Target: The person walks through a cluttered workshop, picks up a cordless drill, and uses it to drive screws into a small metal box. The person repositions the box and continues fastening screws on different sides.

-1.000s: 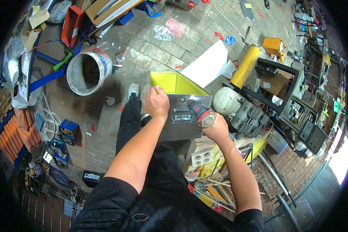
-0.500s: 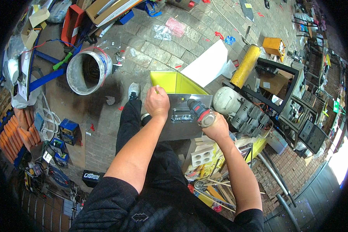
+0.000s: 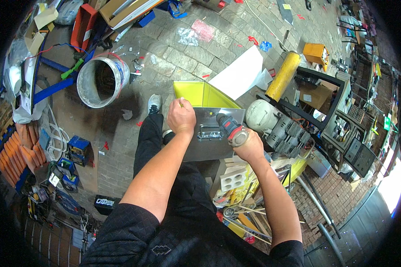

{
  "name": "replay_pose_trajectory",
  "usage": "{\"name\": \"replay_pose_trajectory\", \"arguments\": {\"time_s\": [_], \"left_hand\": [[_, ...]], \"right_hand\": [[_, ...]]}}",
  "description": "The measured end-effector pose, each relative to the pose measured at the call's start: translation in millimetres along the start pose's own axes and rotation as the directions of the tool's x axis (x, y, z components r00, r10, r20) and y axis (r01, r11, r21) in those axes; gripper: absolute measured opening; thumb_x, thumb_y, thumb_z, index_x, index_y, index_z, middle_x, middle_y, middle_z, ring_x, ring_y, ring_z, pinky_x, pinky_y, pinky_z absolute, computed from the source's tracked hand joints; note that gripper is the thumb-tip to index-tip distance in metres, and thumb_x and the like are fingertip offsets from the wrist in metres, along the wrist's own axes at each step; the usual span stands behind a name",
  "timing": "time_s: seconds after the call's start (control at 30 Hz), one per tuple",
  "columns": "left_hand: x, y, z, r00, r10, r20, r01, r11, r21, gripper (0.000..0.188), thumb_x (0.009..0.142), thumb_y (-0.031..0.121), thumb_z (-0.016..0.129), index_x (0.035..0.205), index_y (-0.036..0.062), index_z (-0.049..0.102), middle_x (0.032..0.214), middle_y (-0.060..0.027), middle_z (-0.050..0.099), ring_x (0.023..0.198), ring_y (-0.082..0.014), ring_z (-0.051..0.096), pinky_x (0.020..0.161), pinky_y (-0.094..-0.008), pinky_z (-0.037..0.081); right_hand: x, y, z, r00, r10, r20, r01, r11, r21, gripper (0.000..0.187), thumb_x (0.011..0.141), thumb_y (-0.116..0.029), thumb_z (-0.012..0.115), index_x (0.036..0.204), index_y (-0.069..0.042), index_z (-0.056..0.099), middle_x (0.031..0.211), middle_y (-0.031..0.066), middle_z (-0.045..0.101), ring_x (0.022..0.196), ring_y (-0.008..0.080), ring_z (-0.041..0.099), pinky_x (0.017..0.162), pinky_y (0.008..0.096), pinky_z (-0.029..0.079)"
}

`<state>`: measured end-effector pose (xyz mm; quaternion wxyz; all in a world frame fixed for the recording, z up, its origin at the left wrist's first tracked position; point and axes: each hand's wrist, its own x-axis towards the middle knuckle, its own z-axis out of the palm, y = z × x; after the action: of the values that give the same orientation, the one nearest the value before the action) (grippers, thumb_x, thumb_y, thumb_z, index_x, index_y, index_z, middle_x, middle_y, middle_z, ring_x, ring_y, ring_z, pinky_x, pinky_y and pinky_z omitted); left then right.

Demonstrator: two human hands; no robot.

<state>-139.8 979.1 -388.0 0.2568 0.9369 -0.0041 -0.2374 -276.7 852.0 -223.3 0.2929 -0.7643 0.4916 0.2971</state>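
Note:
In front of me is a metal box with a dark grey face and bright yellow inner walls. My left hand is closed at its upper left edge; the fingertips are partly hidden. A metal handle with a fitting plate sits on the grey face. My right hand wraps round a grey, red-trimmed power drill. Its nose points toward the upper part of the face, right of the handle. The drill's grip is covered by my fingers, and whether the tip touches the metal cannot be made out.
A grey-and-white compressor stands close by my right hand. Beyond the box lie a white sheet and a yellow cylinder. At left stands a white bucket. A pale block with holes and wooden strips lie below my right forearm.

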Motion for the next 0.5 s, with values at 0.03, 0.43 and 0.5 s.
{"name": "replay_pose_trajectory", "arguments": {"time_s": [0.03,0.43,0.5], "left_hand": [[0.1,0.1,-0.1,1.0,-0.001,0.005,0.001,1.0,0.006,0.041,0.102,0.035,0.046,0.103,0.0028,0.071,0.107,-0.0212,0.072,0.099,-0.0441,0.067,0.086,-0.0528,0.053],[-0.5,-2.7,1.5,1.0,0.003,0.008,-0.003,1.0,0.01,0.041,0.103,0.035,0.046,0.105,0.0034,0.071,0.108,-0.0209,0.072,0.1,-0.0439,0.067,0.087,-0.0525,0.053],[-0.2,-2.4,1.6,1.0,0.004,0.002,-0.004,1.0,0.011,0.04,0.103,0.035,0.045,0.104,0.0036,0.07,0.108,-0.0206,0.072,0.1,-0.044,0.067,0.087,-0.0526,0.053]], "right_hand": [[-0.3,0.3,0.3,1.0,-0.004,-0.007,0.004,1.0,0.012,0.022,0.076,-0.02,0.077,0.09,-0.005,0.071,0.091,0.0215,0.073,0.093,0.0413,0.07,0.083,0.0447,0.057],[2.2,10.4,9.3,0.998,-0.045,-0.036,0.047,0.997,0.054,0.021,0.077,-0.019,0.076,0.09,-0.003,0.071,0.091,0.0213,0.073,0.092,0.0408,0.071,0.082,0.0436,0.057],[1.2,9.3,9.2,1.0,-0.019,-0.023,0.02,0.999,0.028,0.021,0.076,-0.019,0.076,0.089,-0.003,0.071,0.091,0.021,0.073,0.092,0.0409,0.071,0.082,0.0433,0.057]]}}
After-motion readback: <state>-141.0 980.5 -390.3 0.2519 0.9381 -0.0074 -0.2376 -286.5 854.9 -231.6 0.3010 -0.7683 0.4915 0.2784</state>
